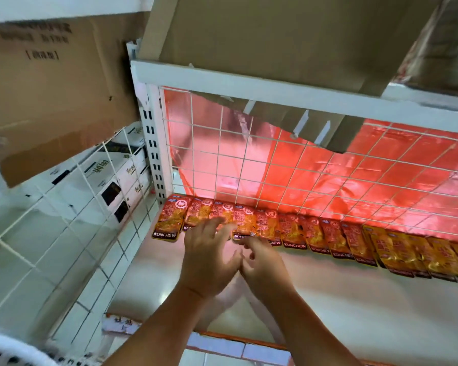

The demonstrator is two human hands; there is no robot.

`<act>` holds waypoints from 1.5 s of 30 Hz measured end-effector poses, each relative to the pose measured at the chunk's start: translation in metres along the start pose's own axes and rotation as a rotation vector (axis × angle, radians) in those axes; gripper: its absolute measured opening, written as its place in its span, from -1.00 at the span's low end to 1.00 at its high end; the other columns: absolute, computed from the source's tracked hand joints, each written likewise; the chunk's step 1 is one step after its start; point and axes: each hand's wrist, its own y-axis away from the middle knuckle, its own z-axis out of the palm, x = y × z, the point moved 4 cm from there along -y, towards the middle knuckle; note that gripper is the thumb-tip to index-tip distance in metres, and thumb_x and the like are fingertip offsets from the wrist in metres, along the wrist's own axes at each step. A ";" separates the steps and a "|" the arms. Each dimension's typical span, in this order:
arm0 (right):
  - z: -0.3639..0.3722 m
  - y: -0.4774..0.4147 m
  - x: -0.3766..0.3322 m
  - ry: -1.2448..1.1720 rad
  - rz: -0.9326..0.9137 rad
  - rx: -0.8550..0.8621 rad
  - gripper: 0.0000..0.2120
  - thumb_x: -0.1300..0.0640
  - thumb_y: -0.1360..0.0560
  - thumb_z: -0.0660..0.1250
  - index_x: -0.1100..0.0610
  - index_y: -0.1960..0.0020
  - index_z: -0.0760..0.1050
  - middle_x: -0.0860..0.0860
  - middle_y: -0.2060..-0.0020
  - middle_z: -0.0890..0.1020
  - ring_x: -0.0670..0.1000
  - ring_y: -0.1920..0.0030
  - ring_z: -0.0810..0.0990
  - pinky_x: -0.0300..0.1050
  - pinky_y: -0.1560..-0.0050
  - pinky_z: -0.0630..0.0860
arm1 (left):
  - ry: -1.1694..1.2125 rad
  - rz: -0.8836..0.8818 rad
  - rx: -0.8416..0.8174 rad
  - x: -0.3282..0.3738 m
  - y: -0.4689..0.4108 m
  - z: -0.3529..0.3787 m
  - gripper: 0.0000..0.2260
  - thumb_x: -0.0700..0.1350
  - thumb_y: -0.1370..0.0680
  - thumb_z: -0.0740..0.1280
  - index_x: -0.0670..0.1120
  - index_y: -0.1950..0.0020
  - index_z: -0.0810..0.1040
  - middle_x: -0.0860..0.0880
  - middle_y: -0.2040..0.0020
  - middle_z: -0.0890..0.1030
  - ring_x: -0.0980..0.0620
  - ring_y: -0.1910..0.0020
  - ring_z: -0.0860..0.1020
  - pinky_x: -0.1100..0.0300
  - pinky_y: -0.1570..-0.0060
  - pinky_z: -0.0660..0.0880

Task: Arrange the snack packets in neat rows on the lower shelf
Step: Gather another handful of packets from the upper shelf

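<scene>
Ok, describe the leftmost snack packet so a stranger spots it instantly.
Find the wire grid behind the lower shelf. Orange packets line its foot; the leftmost packet sits by the slotted upright. No packet lies left of it; its KONCHEW label shows whole.

The snack packets (296, 231) run in one overlapping row along the back of the lower shelf (354, 299), against the wire grid (275, 159) behind it. The left hand (209, 257) and right hand (265, 265) lie side by side before the row's left part (the fingers (217, 223) reach the packets, contact blurred). Overhead, the upper shelf (222, 83) carries a cardboard box (275, 35). Beyond the side grid (64, 233) on the left stand stacked boxes (122, 175).
</scene>
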 end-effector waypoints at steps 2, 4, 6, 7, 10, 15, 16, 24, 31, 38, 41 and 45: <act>-0.030 0.007 -0.002 0.007 -0.064 0.047 -0.67 0.11 -0.53 0.34 -0.05 -0.28 0.56 -0.08 -0.16 0.61 -0.07 -0.13 0.55 -0.23 -0.14 0.45 | 0.039 0.034 0.023 0.027 -0.007 -0.001 -0.59 0.13 -0.50 0.32 -0.01 -0.30 0.57 -0.03 -0.31 0.55 -0.13 -0.31 0.48 -0.10 -0.24 0.37; -0.070 0.013 0.000 0.026 -0.098 0.133 -0.68 0.13 -0.52 0.37 0.00 -0.28 0.57 -0.05 -0.17 0.62 -0.03 -0.17 0.56 -0.19 -0.18 0.46 | 0.085 0.090 0.062 0.057 -0.018 -0.001 -0.59 0.12 -0.54 0.31 -0.03 -0.33 0.56 -0.05 -0.31 0.54 -0.15 -0.32 0.48 -0.13 -0.27 0.39; -0.117 0.025 0.006 0.064 -0.130 0.224 -0.66 0.15 -0.50 0.36 0.03 -0.27 0.58 0.00 -0.17 0.63 0.05 -0.18 0.57 -0.07 -0.20 0.50 | 0.122 0.146 0.099 0.100 -0.033 -0.004 -0.59 0.09 -0.53 0.35 -0.03 -0.34 0.56 -0.07 -0.31 0.56 -0.17 -0.32 0.50 -0.15 -0.25 0.42; -0.143 0.032 0.011 0.083 -0.152 0.267 -0.65 0.15 -0.48 0.33 0.04 -0.26 0.58 0.01 -0.16 0.63 0.08 -0.17 0.57 -0.04 -0.20 0.50 | 0.142 0.171 0.118 0.126 -0.042 -0.007 -0.58 0.08 -0.51 0.36 -0.04 -0.33 0.56 -0.08 -0.30 0.57 -0.18 -0.31 0.50 -0.15 -0.23 0.44; -0.221 0.060 0.021 0.115 -0.202 0.385 -0.60 0.13 -0.42 0.30 0.06 -0.26 0.56 -0.01 -0.16 0.62 0.07 -0.18 0.56 -0.03 -0.23 0.47 | 0.234 0.259 0.184 0.208 -0.063 -0.018 -0.59 0.06 -0.51 0.35 -0.07 -0.31 0.60 -0.11 -0.27 0.60 -0.18 -0.28 0.54 -0.14 -0.22 0.46; -0.357 0.131 0.039 0.109 -0.298 0.596 -0.58 0.00 -0.45 0.33 0.06 -0.28 0.53 -0.05 -0.18 0.59 0.01 -0.22 0.53 -0.17 -0.26 0.40 | 0.384 0.457 0.319 0.358 -0.077 -0.039 -0.61 0.05 -0.60 0.25 -0.12 -0.33 0.59 -0.11 -0.29 0.61 -0.17 -0.32 0.53 -0.16 -0.32 0.43; -0.380 0.146 0.042 0.113 -0.306 0.635 -0.59 -0.01 -0.46 0.35 0.06 -0.29 0.52 -0.05 -0.19 0.58 0.01 -0.23 0.52 -0.13 -0.27 0.41 | 0.413 0.495 0.344 0.384 -0.078 -0.042 -0.60 0.05 -0.61 0.24 -0.15 -0.34 0.58 -0.13 -0.29 0.61 -0.18 -0.32 0.53 -0.17 -0.32 0.43; -0.541 0.252 0.093 0.201 -0.213 0.919 -0.58 0.01 -0.45 0.44 0.02 -0.29 0.52 -0.07 -0.16 0.57 0.04 -0.21 0.51 0.02 -0.23 0.47 | 0.590 0.732 0.359 0.577 -0.069 -0.039 -0.63 0.03 -0.65 0.20 -0.17 -0.32 0.56 -0.05 -0.24 0.59 -0.11 -0.26 0.53 -0.16 -0.25 0.43; -0.609 0.276 0.180 0.262 0.053 0.954 -0.63 0.04 -0.47 0.42 -0.09 -0.26 0.52 -0.12 -0.16 0.55 0.01 -0.19 0.53 0.05 -0.25 0.51 | 0.716 0.681 0.068 0.659 -0.085 0.023 -0.56 0.12 -0.63 0.24 -0.06 -0.44 0.51 0.02 -0.33 0.59 0.06 -0.31 0.52 0.07 -0.30 0.47; -0.651 0.248 0.281 0.324 0.357 0.754 -0.68 0.01 -0.50 0.40 -0.12 -0.25 0.55 -0.14 -0.16 0.56 -0.06 -0.09 0.55 -0.21 -0.03 0.44 | 0.683 0.567 -0.365 0.719 -0.133 0.105 -0.56 0.05 -0.58 0.37 0.09 -0.47 0.50 0.09 -0.36 0.58 0.10 -0.31 0.51 0.10 -0.30 0.47; -0.678 0.237 0.294 0.369 0.326 0.805 -0.76 0.07 -0.46 0.42 -0.09 -0.12 0.66 -0.06 -0.05 0.64 0.01 -0.06 0.59 -0.16 -0.01 0.44 | 0.655 0.543 -0.461 0.743 -0.163 0.138 -0.53 0.06 -0.45 0.37 0.07 -0.36 0.59 0.08 -0.27 0.63 0.09 -0.22 0.57 0.12 -0.22 0.52; -0.723 0.211 0.310 0.595 0.394 0.754 -0.73 0.02 -0.46 0.42 -0.04 -0.15 0.66 0.03 -0.12 0.65 0.12 -0.12 0.59 -0.08 -0.09 0.48 | 0.533 0.600 -0.540 0.771 -0.202 0.177 -0.84 -0.05 -0.48 0.45 0.03 -0.04 0.71 0.04 -0.13 0.64 0.04 -0.14 0.59 0.09 -0.22 0.51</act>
